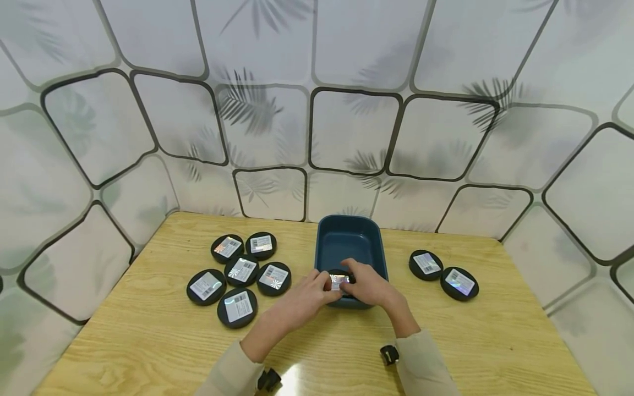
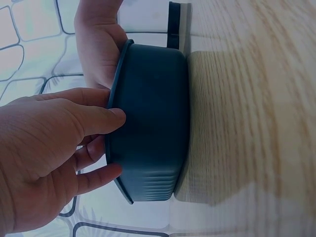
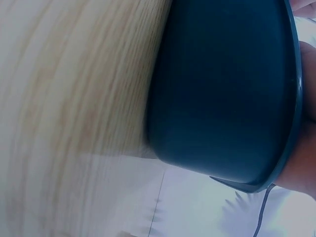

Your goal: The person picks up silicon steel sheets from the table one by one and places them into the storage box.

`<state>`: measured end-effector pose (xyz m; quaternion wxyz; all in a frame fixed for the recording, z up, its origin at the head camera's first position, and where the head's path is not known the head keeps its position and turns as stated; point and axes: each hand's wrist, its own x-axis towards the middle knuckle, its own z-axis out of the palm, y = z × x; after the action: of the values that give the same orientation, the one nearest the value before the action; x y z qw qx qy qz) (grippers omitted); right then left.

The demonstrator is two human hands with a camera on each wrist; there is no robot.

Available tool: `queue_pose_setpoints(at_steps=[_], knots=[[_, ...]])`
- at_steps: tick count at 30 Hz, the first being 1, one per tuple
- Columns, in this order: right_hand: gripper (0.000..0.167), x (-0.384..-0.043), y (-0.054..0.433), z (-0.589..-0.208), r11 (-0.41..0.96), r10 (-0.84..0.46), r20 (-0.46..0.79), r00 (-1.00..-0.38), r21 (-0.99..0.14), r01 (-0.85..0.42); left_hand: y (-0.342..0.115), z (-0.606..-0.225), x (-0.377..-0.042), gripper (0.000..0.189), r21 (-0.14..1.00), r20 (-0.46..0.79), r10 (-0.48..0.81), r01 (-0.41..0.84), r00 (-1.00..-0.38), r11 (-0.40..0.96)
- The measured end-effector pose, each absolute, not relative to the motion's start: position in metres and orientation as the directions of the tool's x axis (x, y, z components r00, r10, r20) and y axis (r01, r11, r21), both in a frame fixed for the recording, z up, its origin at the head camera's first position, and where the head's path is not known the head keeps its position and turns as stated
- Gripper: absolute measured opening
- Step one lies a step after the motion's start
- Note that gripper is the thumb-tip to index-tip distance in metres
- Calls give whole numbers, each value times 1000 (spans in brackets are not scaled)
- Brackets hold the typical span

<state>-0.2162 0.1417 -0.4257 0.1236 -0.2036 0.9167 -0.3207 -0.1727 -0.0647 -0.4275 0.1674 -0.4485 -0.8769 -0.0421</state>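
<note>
A black round disc with a silvery label [image 1: 339,280] is held over the near end of a dark blue rectangular bin [image 1: 350,248]. My left hand [image 1: 308,297] grips its left side, and my right hand [image 1: 372,284] pinches it from the right with thumb and index finger. In the left wrist view, the left hand [image 2: 54,138] has its thumb and fingertips at the bin's rim; the disc is hidden there. Only part of a hand [image 3: 302,158] shows in the right wrist view, behind the bin wall [image 3: 222,94].
Several similar labelled black discs [image 1: 241,270] lie grouped on the wooden table [image 1: 163,341] left of the bin. Two more discs [image 1: 459,284] touch each other on the right. A patterned curtain [image 1: 356,132] stands behind the table.
</note>
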Motion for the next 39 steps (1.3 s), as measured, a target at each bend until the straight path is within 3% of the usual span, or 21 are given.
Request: queue_pose_setpoints(at_steps=[39], knots=[[48, -204, 147, -422, 734, -352, -61, -934, -638, -235, -63, -428, -173, 28, -37, 304, 763, 793, -570, 608]])
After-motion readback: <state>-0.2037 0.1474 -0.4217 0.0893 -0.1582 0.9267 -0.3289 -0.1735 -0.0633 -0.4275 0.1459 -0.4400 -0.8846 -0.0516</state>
